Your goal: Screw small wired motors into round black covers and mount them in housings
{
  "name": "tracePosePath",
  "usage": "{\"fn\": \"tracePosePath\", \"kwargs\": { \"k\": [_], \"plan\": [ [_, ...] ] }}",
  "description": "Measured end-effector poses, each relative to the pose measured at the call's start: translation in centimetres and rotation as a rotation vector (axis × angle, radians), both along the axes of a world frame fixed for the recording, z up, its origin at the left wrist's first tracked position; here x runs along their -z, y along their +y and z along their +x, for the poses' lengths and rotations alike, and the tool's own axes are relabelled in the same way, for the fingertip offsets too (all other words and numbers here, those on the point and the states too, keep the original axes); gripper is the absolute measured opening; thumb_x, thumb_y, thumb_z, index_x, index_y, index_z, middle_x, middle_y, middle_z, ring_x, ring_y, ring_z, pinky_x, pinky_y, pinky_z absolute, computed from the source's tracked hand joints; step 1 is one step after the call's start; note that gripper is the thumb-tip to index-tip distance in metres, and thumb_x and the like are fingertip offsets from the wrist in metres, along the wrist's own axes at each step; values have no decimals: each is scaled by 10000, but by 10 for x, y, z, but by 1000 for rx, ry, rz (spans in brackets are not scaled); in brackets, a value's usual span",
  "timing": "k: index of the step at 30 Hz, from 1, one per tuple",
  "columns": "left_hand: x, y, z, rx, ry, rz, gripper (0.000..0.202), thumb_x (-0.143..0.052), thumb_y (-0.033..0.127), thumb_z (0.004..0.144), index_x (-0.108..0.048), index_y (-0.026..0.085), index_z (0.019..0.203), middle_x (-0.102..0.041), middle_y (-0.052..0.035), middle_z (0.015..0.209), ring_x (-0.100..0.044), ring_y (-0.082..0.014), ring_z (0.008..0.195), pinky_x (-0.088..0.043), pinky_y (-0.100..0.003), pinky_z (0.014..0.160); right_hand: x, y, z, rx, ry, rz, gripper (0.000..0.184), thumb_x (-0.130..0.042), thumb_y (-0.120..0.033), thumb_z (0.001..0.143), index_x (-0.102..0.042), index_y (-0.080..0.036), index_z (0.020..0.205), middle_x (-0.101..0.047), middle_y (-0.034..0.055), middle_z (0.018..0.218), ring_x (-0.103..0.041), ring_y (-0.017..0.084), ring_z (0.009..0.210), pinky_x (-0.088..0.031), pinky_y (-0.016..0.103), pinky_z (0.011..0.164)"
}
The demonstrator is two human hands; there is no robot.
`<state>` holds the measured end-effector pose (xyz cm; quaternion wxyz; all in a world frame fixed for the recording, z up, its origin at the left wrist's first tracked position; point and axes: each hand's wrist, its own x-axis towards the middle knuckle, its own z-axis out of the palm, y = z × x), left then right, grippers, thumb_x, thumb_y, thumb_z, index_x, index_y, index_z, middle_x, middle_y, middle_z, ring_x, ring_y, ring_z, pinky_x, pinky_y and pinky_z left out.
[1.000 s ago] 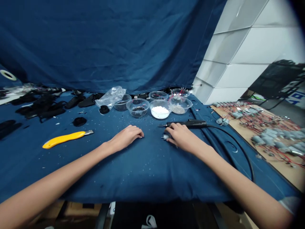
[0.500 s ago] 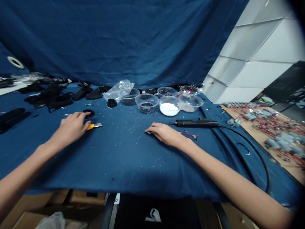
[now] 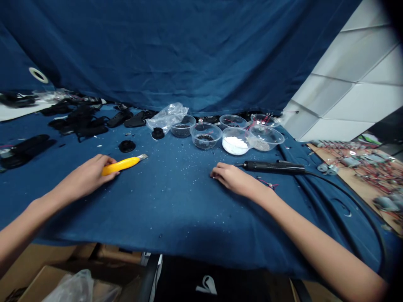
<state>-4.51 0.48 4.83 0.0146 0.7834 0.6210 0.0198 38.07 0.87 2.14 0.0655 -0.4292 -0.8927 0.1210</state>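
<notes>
My left hand is closed around the rear of a yellow utility knife, its blade pointing right. Just beyond the knife lies a round black plastic part. On the cloth to the right rests my right hand, fingers curled together; whatever may be between the fingertips is hidden. Close behind that hand lies a black electric screwdriver, its bit toward the knuckles. Red and black wires lie beside the right wrist.
Clear plastic bowls stand at the back, one with white pieces, another with dark screws. A plastic bag and black housings lie left of them. Small motors with wires cover a wooden board at right.
My left hand has drawn back from the round black part and now grips the yellow knife. My right hand's fingers have curled in more. The whole view has shifted slightly.
</notes>
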Motion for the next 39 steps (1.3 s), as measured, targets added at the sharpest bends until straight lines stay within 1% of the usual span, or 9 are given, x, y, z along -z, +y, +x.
{"fn": "tracePosePath", "kwargs": {
  "k": [5,8,12,16,20,25,30,34,39],
  "plan": [
    [8,-5,41,-35,-218,-86,287,-473,416,870,-438,179,1029,-608,-10,821,-590,-163,724,-424,-247,682,0,-5,5,-35,-10,40,243,-381,-173,962,-607,-169,1052,-574,73,973,-560,145,816,-419,267,747],
    [13,-9,73,-19,-431,-207,367,-478,458,877,-407,194,1121,-633,-3,766,-590,-145,605,-454,-262,638,3,-4,5,-15,-9,55,184,-408,-160,949,-586,-156,995,-585,70,961,-558,140,797,-410,259,726],
    [14,-15,114,6,-575,-298,457,-470,531,883,-396,245,1232,-642,13,799,-553,-113,497,-457,-250,545,2,0,5,82,-22,47,78,-494,-194,925,-550,-141,916,-621,84,914,-576,155,781,-392,259,687],
    [16,-16,140,43,-610,-325,396,-442,550,897,-447,286,1193,-622,46,772,-536,-89,466,-437,-219,502,-4,1,4,209,-91,7,228,-528,-359,923,-560,-147,844,-649,96,823,-609,186,729,-368,273,630],
    [16,-19,155,55,-620,-332,384,-431,541,906,-461,283,1189,-623,48,754,-537,-87,462,-430,-215,506,-5,-5,7,298,-99,40,344,-416,-433,960,-566,-152,828,-651,105,829,-626,213,752,-382,295,657],
    [14,-28,170,62,-657,-370,393,-411,551,909,-487,275,1177,-637,36,759,-535,-88,458,-422,-210,494,1,-15,15,270,34,69,143,-472,-263,941,-568,-160,963,-613,80,946,-599,182,850,-411,275,751],
    [14,-32,181,59,-627,-397,395,-411,554,906,-492,290,1188,-640,40,742,-547,-97,463,-425,-220,513,9,-10,16,212,55,26,156,-438,-202,931,-583,-163,889,-583,67,895,-560,157,798,-404,268,744],
    [15,-37,187,47,-628,-429,418,-387,547,912,-484,278,1216,-644,29,747,-549,-105,468,-423,-227,515,16,-7,11,276,117,-2,121,-457,-168,896,-555,-157,826,-585,57,843,-535,136,729,-389,257,701],
    [18,-44,195,52,-575,-417,421,-349,536,926,-507,264,1205,-626,15,705,-528,-115,466,-369,-222,490,20,-11,3,423,203,-81,53,-525,-150,847,-571,-162,823,-627,51,842,-560,135,733,-374,244,664]
  ]
}}
